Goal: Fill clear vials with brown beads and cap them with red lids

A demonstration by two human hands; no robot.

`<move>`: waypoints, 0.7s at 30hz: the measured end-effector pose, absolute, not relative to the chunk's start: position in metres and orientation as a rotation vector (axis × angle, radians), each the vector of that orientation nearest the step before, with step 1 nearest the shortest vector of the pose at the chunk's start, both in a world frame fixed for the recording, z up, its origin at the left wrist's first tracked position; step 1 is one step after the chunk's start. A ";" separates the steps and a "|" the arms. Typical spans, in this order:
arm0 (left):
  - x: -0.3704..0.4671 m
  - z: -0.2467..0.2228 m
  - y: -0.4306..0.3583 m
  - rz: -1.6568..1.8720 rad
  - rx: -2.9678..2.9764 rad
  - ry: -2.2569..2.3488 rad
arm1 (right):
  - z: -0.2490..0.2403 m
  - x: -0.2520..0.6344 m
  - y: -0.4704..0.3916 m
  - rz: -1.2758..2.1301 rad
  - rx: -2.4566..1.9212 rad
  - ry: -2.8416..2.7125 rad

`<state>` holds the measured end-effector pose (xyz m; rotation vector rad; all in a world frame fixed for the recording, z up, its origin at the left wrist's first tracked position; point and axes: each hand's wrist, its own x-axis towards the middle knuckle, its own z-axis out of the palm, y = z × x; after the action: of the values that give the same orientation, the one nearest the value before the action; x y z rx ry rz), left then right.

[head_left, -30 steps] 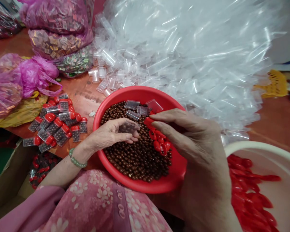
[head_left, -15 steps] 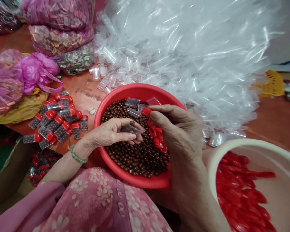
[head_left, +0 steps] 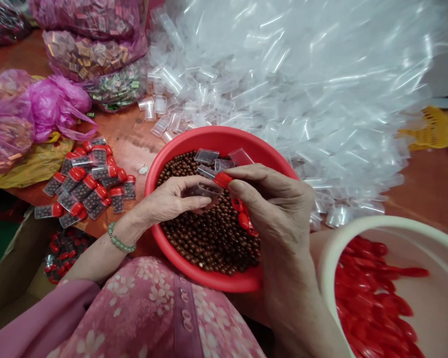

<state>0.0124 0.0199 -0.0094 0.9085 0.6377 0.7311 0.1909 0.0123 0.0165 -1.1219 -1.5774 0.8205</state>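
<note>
My left hand [head_left: 175, 200] is closed around a clear plastic container [head_left: 201, 190] with brown balls inside, over the red basin. Between the thumb and fingers of my right hand [head_left: 271, 199] is a red cap [head_left: 223, 179], held right at the container's open end. Below both hands, the red basin [head_left: 209, 284] holds many brown balls [head_left: 209, 243]. Several clear containers [head_left: 207, 156] lie on the balls at the basin's far side. Red caps [head_left: 243, 219] rest in the basin beside my right hand, partly hidden by it.
Clear containers [head_left: 254, 99] are heaped behind the basin. Filled, red-capped ones [head_left: 84, 186] lie to the left, near pink bags [head_left: 56, 104]. A white bucket [head_left: 328, 263] of red pieces stands at the right. A cardboard box [head_left: 11, 263] sits lower left.
The red cap in my right hand has moved left and slightly down to the container's mouth. My left hand has risen a little and tilted the container. The view has shifted slightly.
</note>
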 end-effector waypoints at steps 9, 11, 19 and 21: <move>0.012 -0.009 0.018 0.665 0.848 0.610 | 0.015 0.185 0.011 0.716 -1.107 -1.652; 0.012 -0.010 0.017 0.664 0.855 0.615 | 0.014 0.184 0.011 0.666 -1.100 -1.692; 0.016 -0.009 0.017 0.679 0.858 0.643 | 0.011 0.180 0.011 0.568 -1.076 -1.827; 0.016 -0.009 0.017 0.707 0.874 0.675 | 0.011 0.179 0.010 0.578 -1.128 -1.830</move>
<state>0.0163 0.0170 -0.0090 0.8745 0.6748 0.7074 0.1790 0.0104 0.0110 -1.1277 -1.8303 0.5779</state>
